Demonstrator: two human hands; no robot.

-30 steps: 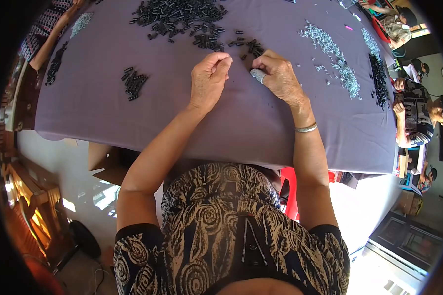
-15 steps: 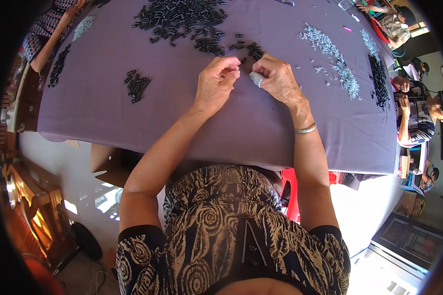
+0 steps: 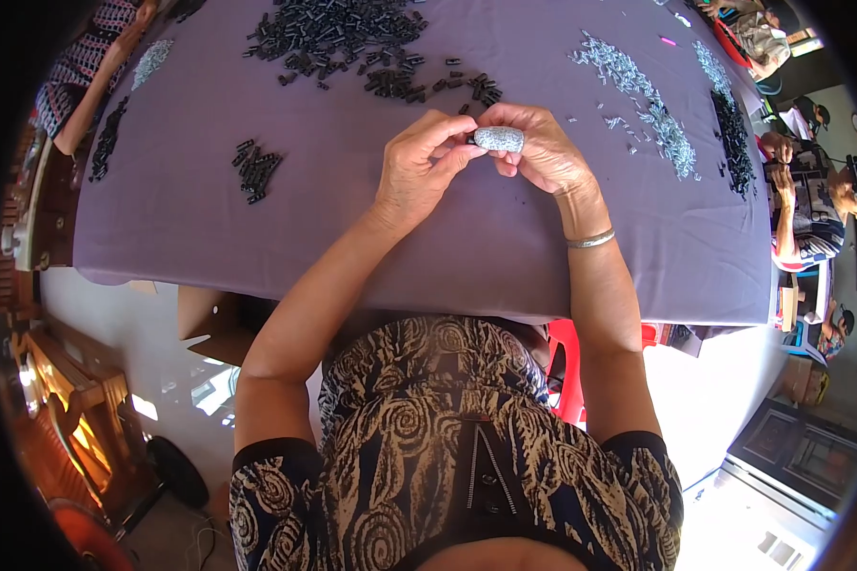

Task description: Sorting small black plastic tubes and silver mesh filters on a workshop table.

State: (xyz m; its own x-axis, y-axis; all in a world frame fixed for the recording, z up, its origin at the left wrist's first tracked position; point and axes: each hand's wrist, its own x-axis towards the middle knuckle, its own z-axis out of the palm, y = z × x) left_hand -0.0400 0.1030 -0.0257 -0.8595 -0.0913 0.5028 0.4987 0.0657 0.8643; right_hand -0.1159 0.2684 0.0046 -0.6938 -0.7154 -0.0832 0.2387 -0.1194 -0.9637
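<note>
Well, that's some fiddly close-up work

So the left hand [image 3: 423, 164] is pinched on 1 small black piece [image 3: 470, 139], probably to steady it. Right hand [image 3: 541, 150] meets it there, thumb in a silver-grey wrap [image 3: 501, 140] (padding, I guess) right up by the piece; can't tell if those fingers grip anything. Big black pile [image 3: 333, 40] sits beyond both hands, pale bits [image 3: 671, 143] off to the right hand's right, likely for easy reach. Small black cluster [image 3: 256, 172] left of the left hand looks deliberately kept separate.
</note>
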